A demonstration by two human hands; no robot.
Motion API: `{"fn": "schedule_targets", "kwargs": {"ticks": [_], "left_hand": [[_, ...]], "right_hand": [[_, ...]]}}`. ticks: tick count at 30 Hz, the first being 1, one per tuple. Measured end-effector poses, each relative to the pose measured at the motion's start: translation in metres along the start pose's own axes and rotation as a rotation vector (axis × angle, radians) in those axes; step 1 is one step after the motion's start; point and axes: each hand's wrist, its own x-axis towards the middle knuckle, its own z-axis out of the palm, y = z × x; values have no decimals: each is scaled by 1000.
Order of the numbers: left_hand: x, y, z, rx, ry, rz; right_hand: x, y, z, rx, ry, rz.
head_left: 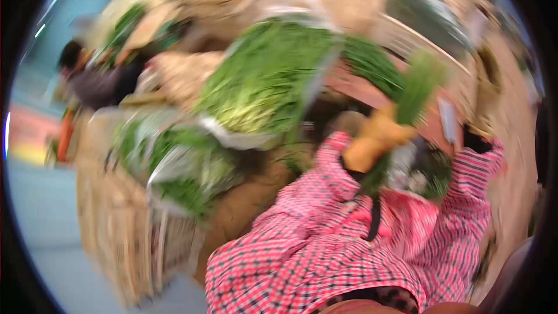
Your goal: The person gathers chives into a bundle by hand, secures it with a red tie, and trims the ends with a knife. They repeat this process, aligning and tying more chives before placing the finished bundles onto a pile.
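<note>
My left hand [378, 136], in an orange glove, is wrapped round a bunch of chives [419, 84]. The leaves fan upward out of the fist, blurred by motion. My right hand [487, 90] is in a tan glove at the right, beside a crate's corner; its fingers are smeared, and I cannot make out anything in them. Between the two arms lie a clear plastic bag [401, 166] and some dark greens [433, 168]. More loose chives [375, 67] rest on a reddish surface [363, 87] beyond my left hand. A pale flat strip [446, 119] lies there too.
A large plastic-lined heap of long greens [267, 75] stands ahead. Left of it are bagged greens [186, 163] on a wooden crate [119, 221]. Another crate [430, 46] holds a dark bagged load. A person [102, 81] is at the far left among more greens.
</note>
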Motion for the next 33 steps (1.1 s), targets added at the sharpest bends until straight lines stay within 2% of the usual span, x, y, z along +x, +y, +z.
{"fn": "schedule_targets", "kwargs": {"ticks": [1, 2, 4, 5, 7, 9, 11, 13, 14, 17, 18, 20, 21, 22, 23, 24, 25, 27, 30, 31, 32, 33], "left_hand": [[14, 3, -1, -174, -13, -58], [21, -2, -1, -150, -20, -127], [30, -14, 8, -178, -31, -190], [29, -23, 14, -233, -37, -203], [23, -36, 25, -94, -77, -221], [16, -22, 42, -21, -102, -234], [11, -38, 49, -56, -113, -276], [10, -35, 48, -20, -87, -258], [9, -27, 48, -14, -89, -243], [16, -45, 59, 16, -98, -187], [16, -45, 66, 60, -66, -94], [17, -47, 69, 172, 59, 73], [18, -29, 58, 282, 35, -39], [15, -21, 48, 222, 84, 26], [15, -15, 39, 287, 95, 28], [17, -16, 33, 250, 136, 171], [24, -42, 33, 248, 151, 166], [17, -21, 22, 440, 139, 27], [6, 5, 5, 595, 60, 39], [11, -14, 1, 613, 32, 127], [16, -32, -2, 680, -7, 186], [7, -2, -9, 695, -13, 82]], "right_hand": [[-5, -49, 11, 82, -16, -57], [-26, -75, 23, 150, -102, -177], [-27, -102, 21, -264, -555, -638], [-36, -106, 24, -384, -638, -703], [-65, -47, 21, -503, -626, -746], [-44, 1, -15, -954, -930, -271], [-54, 30, -56, -1142, -939, 14], [-57, 46, -94, -1110, -649, 17], [-66, 50, -103, -775, -394, -103], [-78, -27, -60, -305, -277, -16], [-88, -36, -48, -236, -380, 168], [-98, -45, -26, -179, -379, 280], [-102, -47, -5, -121, -405, 325], [-97, -47, -2, -28, -439, 343], [-99, -36, -1, 106, -414, 375], [-102, -28, 3, 226, -393, 426], [-104, -33, 8, 240, -352, 396], [-101, -42, 10, 232, -235, 341], [-109, -35, 19, 81, -143, 271], [-113, -36, 27, 151, -71, 289], [-113, -38, 26, 57, -74, 340], [-118, -36, 29, 63, -73, 299]]}}
